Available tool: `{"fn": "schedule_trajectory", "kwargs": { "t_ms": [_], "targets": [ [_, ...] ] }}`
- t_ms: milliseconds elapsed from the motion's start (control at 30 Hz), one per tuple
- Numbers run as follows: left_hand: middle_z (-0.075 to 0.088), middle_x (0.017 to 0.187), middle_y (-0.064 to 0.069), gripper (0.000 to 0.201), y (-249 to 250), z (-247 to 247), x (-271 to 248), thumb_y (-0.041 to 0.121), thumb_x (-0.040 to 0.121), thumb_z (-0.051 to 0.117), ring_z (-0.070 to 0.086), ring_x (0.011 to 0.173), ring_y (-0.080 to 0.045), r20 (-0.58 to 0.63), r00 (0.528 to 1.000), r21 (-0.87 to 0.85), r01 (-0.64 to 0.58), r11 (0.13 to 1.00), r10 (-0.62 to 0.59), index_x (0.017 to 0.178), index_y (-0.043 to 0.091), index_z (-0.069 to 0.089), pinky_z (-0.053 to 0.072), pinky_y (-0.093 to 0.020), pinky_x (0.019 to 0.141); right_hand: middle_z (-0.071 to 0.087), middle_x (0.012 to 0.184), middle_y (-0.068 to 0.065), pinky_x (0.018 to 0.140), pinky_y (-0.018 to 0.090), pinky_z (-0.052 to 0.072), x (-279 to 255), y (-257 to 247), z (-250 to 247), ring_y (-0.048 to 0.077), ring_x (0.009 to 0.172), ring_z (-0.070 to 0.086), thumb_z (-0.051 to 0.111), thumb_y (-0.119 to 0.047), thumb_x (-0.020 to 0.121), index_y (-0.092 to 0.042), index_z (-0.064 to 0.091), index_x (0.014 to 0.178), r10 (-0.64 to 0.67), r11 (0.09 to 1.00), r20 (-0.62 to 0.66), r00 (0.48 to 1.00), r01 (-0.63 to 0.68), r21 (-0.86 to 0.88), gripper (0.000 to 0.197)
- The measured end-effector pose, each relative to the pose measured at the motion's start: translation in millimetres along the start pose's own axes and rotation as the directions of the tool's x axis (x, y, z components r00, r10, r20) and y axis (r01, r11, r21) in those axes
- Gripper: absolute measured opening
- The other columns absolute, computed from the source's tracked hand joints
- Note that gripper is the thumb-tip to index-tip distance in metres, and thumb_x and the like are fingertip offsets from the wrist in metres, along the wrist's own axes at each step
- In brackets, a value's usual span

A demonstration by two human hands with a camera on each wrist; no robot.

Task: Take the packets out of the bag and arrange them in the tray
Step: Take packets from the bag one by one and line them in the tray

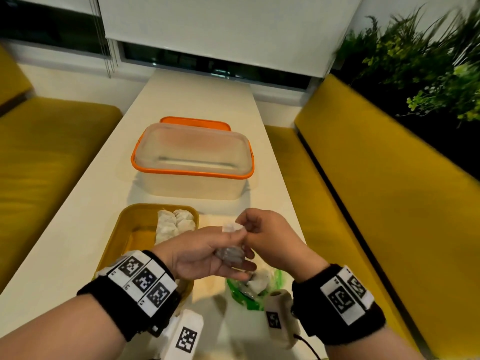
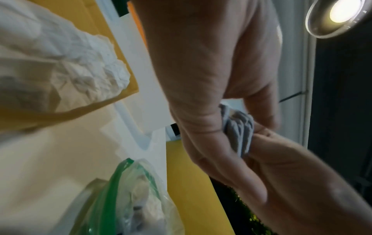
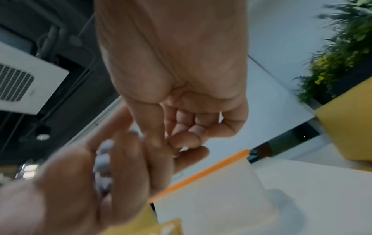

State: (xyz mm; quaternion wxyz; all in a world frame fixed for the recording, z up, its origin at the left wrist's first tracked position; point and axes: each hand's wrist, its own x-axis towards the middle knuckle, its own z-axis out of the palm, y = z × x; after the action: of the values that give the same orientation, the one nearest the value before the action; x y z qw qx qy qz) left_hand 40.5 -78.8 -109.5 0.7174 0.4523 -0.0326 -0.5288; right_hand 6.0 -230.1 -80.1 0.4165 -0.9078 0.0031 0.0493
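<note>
Above the narrow white tabletop (image 1: 78,216), between the yellow tray (image 1: 124,229) and the green-edged plastic bag (image 1: 241,292), the left hand (image 1: 205,253) grips a crinkled clear packet (image 1: 231,252), while the right hand (image 1: 270,237) pinches its top edge. Crumpled white packets (image 1: 174,224) fill the tray's far right corner; its left floor lies bare. A lidded translucent box (image 1: 192,162) with an orange rim stands beyond.

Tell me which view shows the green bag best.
Left wrist view: the green bag fills the lower frame, open, white packets visible inside. The head view shows it partly hidden behind the right hand. The right wrist view doesn't show it.
</note>
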Motion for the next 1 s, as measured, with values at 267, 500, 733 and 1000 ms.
{"fn": "schedule_trajectory", "kwargs": {
  "t_ms": [267, 500, 733, 1000],
  "targets": [
    [0.063, 0.076, -0.011, 0.027, 3, -24, -7, -0.003, 0.092, 0.049, 0.067, 0.069, -0.022, -0.304, 0.946, -0.032, -0.131, 0.991, 0.115, 0.116, 0.004, 0.058, 0.059, -0.028, 0.055, 0.052, 0.112, -0.009, 0.087, 0.035, 0.036, -34, 56, 6, 0.017, 0.108, 0.043, 0.06, -0.032, 0.08, -0.035, 0.061, 0.109, 0.081, 0.706, 0.251, 0.964, 0.123, -0.698, 0.028],
    [0.064, 0.078, -0.01, 0.019, 5, -17, -6, 0.007, 0.093, 0.054, 0.065, 0.072, -0.023, -0.313, 0.938, 0.042, -0.144, 0.989, 0.15, 0.111, 0.005, 0.06, 0.059, -0.029, 0.059, 0.058, 0.101, -0.014, 0.083, 0.025, 0.038, -43, 67, 9, 0.009, 0.1, 0.05, 0.053, -0.03, 0.091, -0.029, 0.063, 0.098, 0.046, 0.847, 0.035, 0.998, -0.021, -0.531, 0.012],
    [0.064, 0.078, -0.006, 0.025, -2, -12, 5, 0.017, 0.094, 0.055, 0.064, 0.067, -0.018, -0.308, 0.939, 0.126, -0.117, 0.985, 0.151, 0.116, 0.005, 0.058, 0.058, -0.027, 0.059, 0.071, 0.078, 0.004, 0.078, 0.039, 0.053, -35, 63, -5, 0.018, 0.076, 0.067, 0.057, 0.0, 0.083, -0.016, 0.065, 0.085, 0.282, 0.944, -0.097, 0.955, -0.257, 0.207, 0.017],
    [0.068, 0.097, -0.007, 0.061, -4, -11, 4, 0.065, 0.074, 0.053, 0.066, 0.084, -0.017, -0.022, 0.999, 0.25, 0.028, 0.968, -0.023, 0.106, 0.015, 0.062, 0.055, -0.03, 0.068, 0.068, 0.08, 0.013, 0.074, 0.034, 0.054, -18, 7, -11, 0.017, 0.073, 0.063, 0.059, 0.004, 0.087, -0.003, 0.065, 0.089, -0.003, 0.962, 0.157, 0.988, -0.04, 0.271, 0.009]
  ]
}}
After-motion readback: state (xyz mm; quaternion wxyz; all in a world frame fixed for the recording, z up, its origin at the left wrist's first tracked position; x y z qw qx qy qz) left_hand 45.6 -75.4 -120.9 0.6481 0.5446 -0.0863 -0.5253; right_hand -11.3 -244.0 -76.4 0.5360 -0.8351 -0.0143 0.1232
